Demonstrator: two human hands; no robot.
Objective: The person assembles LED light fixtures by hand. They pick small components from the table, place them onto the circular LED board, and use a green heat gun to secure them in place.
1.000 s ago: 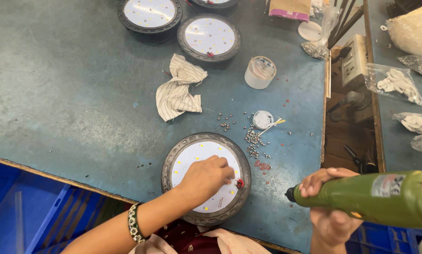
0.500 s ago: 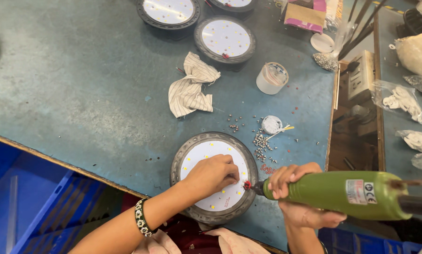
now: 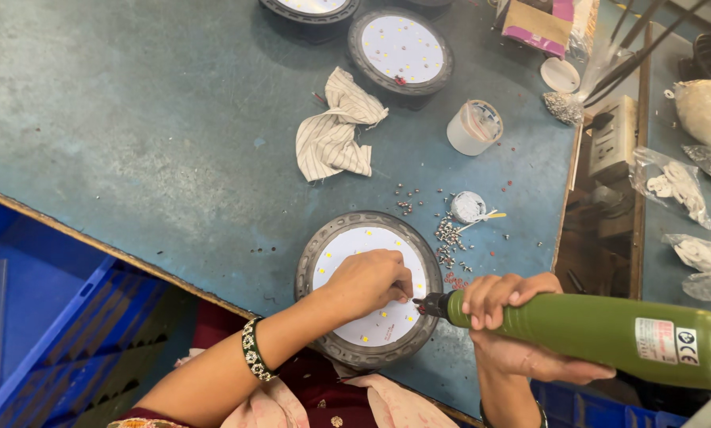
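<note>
A round lamp with a grey metal rim and a white disc of small yellow dots lies at the near edge of the blue-grey table. My left hand rests on the disc, fingertips pinched at its right side. My right hand grips a green electric screwdriver held level, its tip touching the disc's right edge just beside my left fingertips. A pile of small screws lies right of the lamp.
A striped cloth lies mid-table. Two more round lamps sit at the far edge, with a roll of tape and a small white cap. Plastic bags lie right; a blue crate stands below left.
My right hand has brought the green screwdriver leftwards from the right edge of the view until its tip meets the lamp's disc by my left fingers. My left hand has stayed on the disc.
</note>
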